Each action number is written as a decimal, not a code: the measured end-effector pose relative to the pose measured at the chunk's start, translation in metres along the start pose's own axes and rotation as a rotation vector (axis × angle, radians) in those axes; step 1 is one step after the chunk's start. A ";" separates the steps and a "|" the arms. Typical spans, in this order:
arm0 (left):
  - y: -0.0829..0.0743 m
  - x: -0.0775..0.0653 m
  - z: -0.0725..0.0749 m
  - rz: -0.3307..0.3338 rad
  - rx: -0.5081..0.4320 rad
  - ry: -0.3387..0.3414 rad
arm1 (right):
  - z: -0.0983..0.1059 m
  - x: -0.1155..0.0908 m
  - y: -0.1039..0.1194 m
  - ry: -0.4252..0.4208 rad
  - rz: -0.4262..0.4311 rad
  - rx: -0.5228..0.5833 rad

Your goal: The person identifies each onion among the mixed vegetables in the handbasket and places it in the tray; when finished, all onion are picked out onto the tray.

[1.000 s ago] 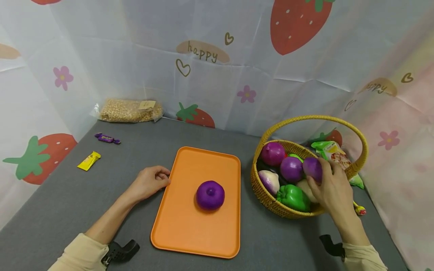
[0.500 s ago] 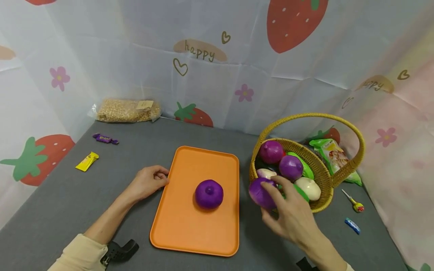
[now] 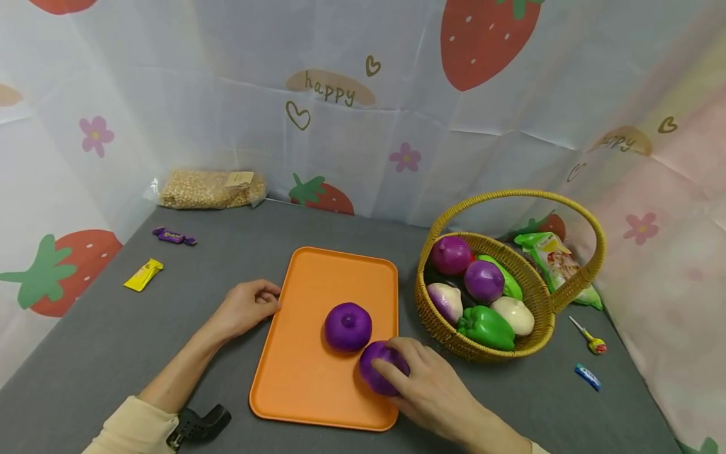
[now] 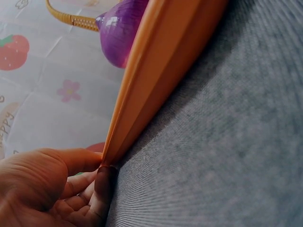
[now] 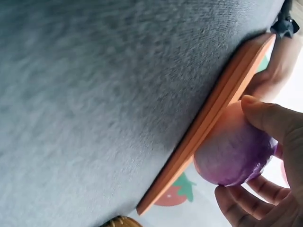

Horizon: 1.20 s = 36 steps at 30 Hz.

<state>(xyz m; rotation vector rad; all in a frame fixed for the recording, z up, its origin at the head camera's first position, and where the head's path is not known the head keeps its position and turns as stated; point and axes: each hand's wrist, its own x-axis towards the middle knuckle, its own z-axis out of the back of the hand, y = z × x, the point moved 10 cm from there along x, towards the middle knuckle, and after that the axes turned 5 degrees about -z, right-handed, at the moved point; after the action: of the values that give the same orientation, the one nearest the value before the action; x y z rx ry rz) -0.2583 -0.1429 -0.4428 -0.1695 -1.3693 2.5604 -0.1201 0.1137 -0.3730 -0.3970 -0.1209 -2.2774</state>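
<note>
At the smooth orange tray [image 3: 317, 400]'s right, my right hand [image 3: 433, 391] grips a glossy round onion [image 3: 367, 371]; my left hand [image 3: 246, 306] pinches the rim [image 4: 120, 109].

Round purple glossy vegetable [image 3: 370, 378] partly hidden by right hand [image 3: 433, 388]. Yellow woven basket [image 5: 122, 222] cut off at right wrist view's bottom. Small blue wrapper [image 3: 587, 377]: print unreadable.

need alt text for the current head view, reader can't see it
A person's right hand holds a round purple vegetable at the near right part of an orange tray, beside a second purple one. The left hand grips the tray's left edge. To the right, a yellow wicker basket holds more vegetables, including a green pepper.
</note>
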 end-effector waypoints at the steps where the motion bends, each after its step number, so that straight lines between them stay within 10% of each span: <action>1: 0.000 0.000 0.000 0.001 -0.002 0.003 | -0.001 0.001 0.002 0.003 0.008 0.004; 36: 0.004 0.001 -0.001 0.006 0.010 0.003 | -0.016 0.046 0.000 -0.043 -0.002 -0.035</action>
<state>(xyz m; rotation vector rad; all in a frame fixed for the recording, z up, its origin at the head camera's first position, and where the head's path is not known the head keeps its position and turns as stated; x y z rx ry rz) -0.2600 -0.1440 -0.4468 -0.1756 -1.3565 2.5710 -0.1533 0.0775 -0.3733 -0.4642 -0.1028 -2.2761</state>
